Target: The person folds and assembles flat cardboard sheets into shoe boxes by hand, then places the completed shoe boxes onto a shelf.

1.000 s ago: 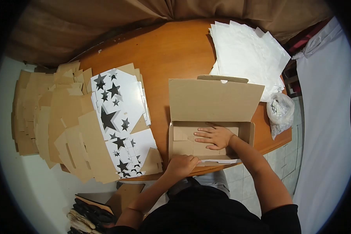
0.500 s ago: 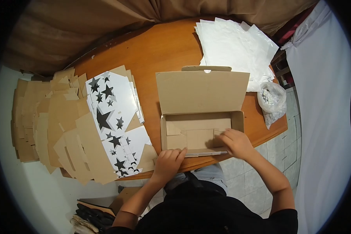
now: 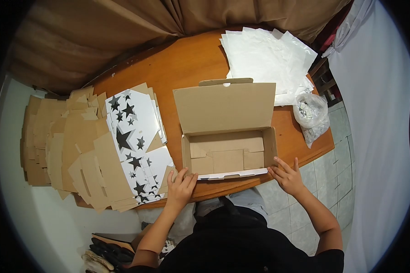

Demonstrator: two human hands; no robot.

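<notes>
In front of me stands a brown cardboard box (image 3: 228, 159), its lid (image 3: 224, 107) raised at the back and a tuck flap along the lid's top edge. Folded panels lie flat on the box floor, and nothing else shows inside. At the near left corner, my left hand (image 3: 181, 189) rests its spread fingers against the outside. My right hand (image 3: 288, 177) is at the near right corner, fingers apart, the fingertips at the box's edge. Neither hand grips anything.
Flat cardboard blanks (image 3: 84, 145) are stacked on the left, with star-printed white ones (image 3: 139, 120) on top. White sheets (image 3: 266, 59) lie at the back right of the wooden table (image 3: 177, 59). A clear plastic bag (image 3: 310, 116) of small pieces sits near the right edge.
My right hand has left the inside of the box and moved to its near right corner. My left hand has shifted left along the front edge to the near left corner.
</notes>
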